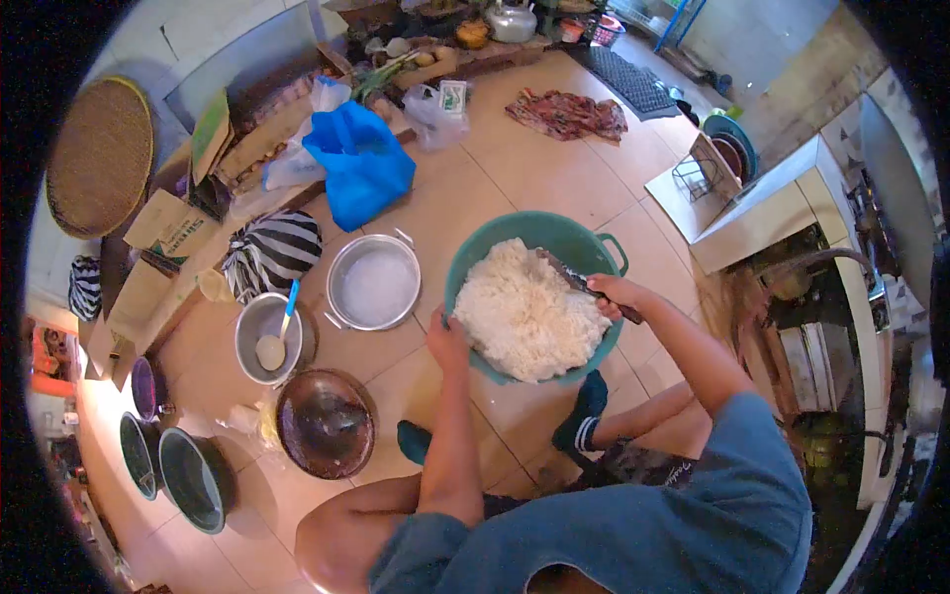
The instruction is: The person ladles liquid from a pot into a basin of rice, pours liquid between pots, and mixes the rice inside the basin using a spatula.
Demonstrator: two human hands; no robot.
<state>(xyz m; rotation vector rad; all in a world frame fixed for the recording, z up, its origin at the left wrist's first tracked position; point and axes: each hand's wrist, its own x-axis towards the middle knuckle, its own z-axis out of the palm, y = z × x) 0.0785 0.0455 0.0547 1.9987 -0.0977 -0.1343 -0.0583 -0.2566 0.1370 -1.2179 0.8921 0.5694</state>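
My right hand [616, 295] grips paddle [566, 274] by handle, blade at rice [524, 317]; left hand [448, 342] holds basin [495, 236] rim, basin on floor [475, 178] before me; rice looks soft, sticky, likely heavy in bulk; rim and handle best holds

Hands [448, 342] hold a green basin [569, 229] of rice [524, 315] and a dark spatula [573, 278]

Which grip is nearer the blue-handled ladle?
Left. The left grip holds the green basin on the side facing the ladle; the right grip, holding a dark utensil, is farther across.
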